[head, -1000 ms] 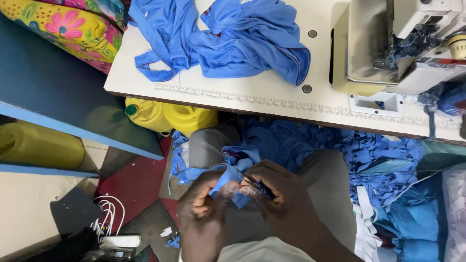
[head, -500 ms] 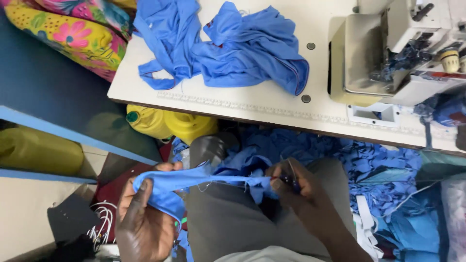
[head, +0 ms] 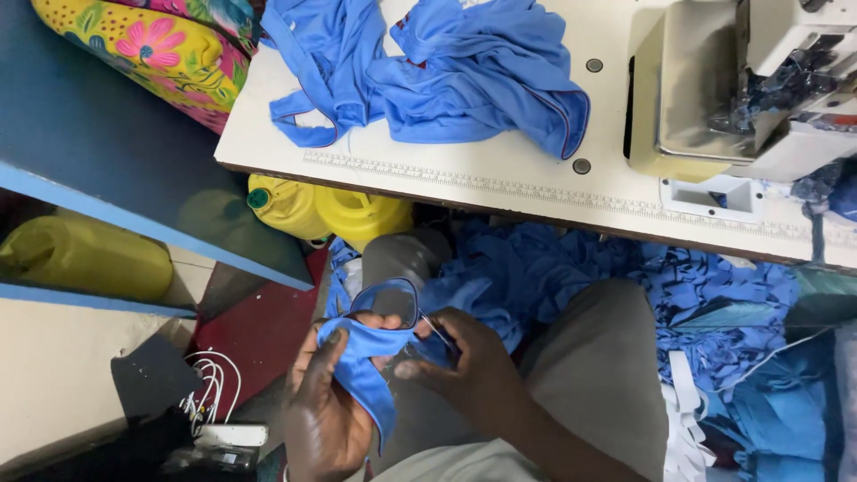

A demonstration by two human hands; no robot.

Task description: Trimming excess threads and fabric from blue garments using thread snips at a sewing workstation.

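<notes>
My left hand (head: pixel 323 406) grips a narrow blue fabric strip (head: pixel 364 364) that loops up over my left knee. My right hand (head: pixel 466 359) meets it from the right, its fingers closed around small metal thread snips (head: pixel 435 328) and touching the strip's other end. Both hands are low in the view, over my lap in grey trousers (head: pixel 589 375). How the snips' tip sits on the cloth is too small to tell.
A white sewing table (head: pixel 536 178) above holds a heap of blue garments (head: pixel 446 71) and a sewing machine (head: pixel 732 80). Blue scraps (head: pixel 678 286) pile under it. Yellow jerrycans (head: pixel 321 210) stand to the left, and white cables (head: pixel 210 393) lie on the floor.
Half a second ago my left hand had the strip stretched out to the left. Now it has come back toward my right hand, and the strip hangs in a loop between them.
</notes>
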